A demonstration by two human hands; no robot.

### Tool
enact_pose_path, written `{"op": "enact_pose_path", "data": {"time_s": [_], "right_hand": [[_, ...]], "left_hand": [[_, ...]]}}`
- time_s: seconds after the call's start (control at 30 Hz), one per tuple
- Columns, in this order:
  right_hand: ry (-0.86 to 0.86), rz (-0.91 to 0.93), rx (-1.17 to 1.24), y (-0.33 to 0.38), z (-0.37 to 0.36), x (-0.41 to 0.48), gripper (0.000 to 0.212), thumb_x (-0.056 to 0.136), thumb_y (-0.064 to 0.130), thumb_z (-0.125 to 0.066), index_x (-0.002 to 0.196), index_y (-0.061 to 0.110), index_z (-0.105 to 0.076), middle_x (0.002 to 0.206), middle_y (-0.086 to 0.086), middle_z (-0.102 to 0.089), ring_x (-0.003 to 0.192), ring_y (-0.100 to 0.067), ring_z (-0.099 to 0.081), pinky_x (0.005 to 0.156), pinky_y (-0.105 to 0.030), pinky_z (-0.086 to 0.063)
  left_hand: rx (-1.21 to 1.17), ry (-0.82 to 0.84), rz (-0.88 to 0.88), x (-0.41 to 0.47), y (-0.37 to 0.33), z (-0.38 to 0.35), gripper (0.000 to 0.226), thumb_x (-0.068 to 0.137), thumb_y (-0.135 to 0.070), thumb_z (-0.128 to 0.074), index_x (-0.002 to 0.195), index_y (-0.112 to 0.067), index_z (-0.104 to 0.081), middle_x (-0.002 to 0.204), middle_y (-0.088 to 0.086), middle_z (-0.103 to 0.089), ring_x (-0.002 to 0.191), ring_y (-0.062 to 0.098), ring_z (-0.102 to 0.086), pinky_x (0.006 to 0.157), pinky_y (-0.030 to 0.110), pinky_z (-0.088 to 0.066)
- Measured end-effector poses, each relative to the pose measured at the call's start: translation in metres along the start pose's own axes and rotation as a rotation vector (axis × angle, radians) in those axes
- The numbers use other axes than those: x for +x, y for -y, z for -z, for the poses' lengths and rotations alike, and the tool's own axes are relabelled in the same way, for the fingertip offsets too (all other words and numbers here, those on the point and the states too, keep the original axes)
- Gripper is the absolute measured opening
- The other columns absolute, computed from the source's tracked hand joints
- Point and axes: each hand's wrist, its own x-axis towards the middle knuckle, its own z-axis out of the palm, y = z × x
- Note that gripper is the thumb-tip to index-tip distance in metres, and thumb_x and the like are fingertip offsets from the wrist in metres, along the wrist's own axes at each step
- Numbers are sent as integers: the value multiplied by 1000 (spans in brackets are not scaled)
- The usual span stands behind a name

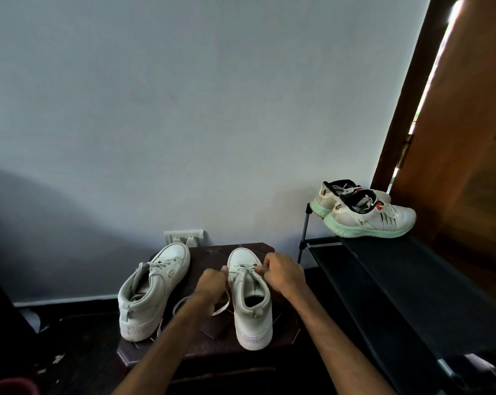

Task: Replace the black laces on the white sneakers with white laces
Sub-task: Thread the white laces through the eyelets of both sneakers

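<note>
Where the white lace [242, 269] crosses the sneaker [251, 317], left hand [211, 283] and right hand [284, 276] — both — pinch it.

Mint-soled trainers [368, 216] on a black rack [397, 283], wall socket [184, 237], wooden door [469, 138], pale wall [184, 109], dark stool [209, 347]

Bare forearms extended forward, the left hand [211, 282] and right hand [284, 273] each pinch the white lace [242, 269] with curled fingers.
</note>
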Motion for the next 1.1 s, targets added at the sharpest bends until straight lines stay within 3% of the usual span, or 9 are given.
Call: {"op": "enact_pose_path", "data": {"time_s": [0.1, 0.23, 0.33, 0.53, 0.7, 0.87, 0.97, 1.03, 1.1], "right_hand": [[22, -53, -17, -7, 28, 6, 39, 85, 51, -68, 93, 13, -70, 95, -7, -72, 89, -27, -69, 74, -33, -52], [124, -53, 613, 0, 96, 13, 23, 91, 32, -68, 83, 11, -66, 69, -3, -61, 53, -13, -55, 68, -41, -62], [135, 4, 893, 21, 157, 6, 19, 95, 24, -64, 100, 5, -68, 75, -2, -58, 58, -8, -49, 69, -35, -62], [107, 201, 1228, 60, 245, -10, 13, 96, 16, -61, 94, 8, -71, 81, -2, -71, 70, -14, -60, 84, -40, -59], [113, 312, 1230, 97, 282, -26, 25, 102, 20, -48, 100, 11, -71, 95, -3, -76, 87, -15, -70, 93, -37, -51], [95, 355, 1162, 121, 307, -45, 39, 96, -6, -38, 114, 9, -70, 108, -3, -75, 100, -13, -70, 92, -35, -49], [-2, 391, 1142, 136, 317, -61, 32, 94, -8, -47, 110, 6, -71, 103, -6, -75, 89, -13, -71, 81, -25, -55], [-107, 409, 1123, 144, 322, -68, 16, 93, 2, -60, 104, 4, -72, 96, -9, -76, 79, -13, -71, 67, -19, -55], [-195, 430, 1126, 149, 326, -71, 17, 88, 12, -72, 103, 3, -70, 90, -9, -76, 71, -12, -72, 61, -18, -53]], "left_hand": [[-80, 113, 28, -8, -22, 14, 41, 102, -23, -45, 65, -9, -50, 45, 2, -44, 36, 15, -39, 44, 19, -33], [-306, 203, 7, -24, -76, 32, 38, 103, -29, -41, 68, -13, -49, 61, 4, -53, 51, 16, -50, 51, 24, -40], [-277, 119, -136, -34, -122, 54, 30, 101, -31, -46, 75, -16, -54, 80, 1, -58, 71, 15, -54, 69, 31, -42], [-253, 121, -325, -88, -216, 93, 25, 99, -34, -50, 78, -22, -57, 86, -4, -58, 78, 12, -54, 92, 44, -42], [-203, 120, -509, -134, -264, 104, 22, 99, -29, -52, 89, -21, -69, 104, -3, -62, 98, 17, -56, 96, 48, -43], [-196, 81, -610, -165, -279, 110, 20, 98, -25, -54, 92, -22, -74, 117, -4, -64, 111, 18, -57, 98, 48, -44], [-211, 59, -652, -178, -280, 120, 20, 96, -25, -57, 95, -21, -76, 116, -4, -66, 112, 19, -58, 95, 46, -45], [-232, 42, -676, -184, -280, 125, 20, 95, -26, -57, 97, -20, -76, 118, -4, -66, 112, 19, -59, 95, 46, -45], [-252, 30, -690, -190, -281, 129, 21, 96, -26, -57, 98, -19, -76, 119, -5, -65, 112, 18, -59, 98, 47, -45]]}}
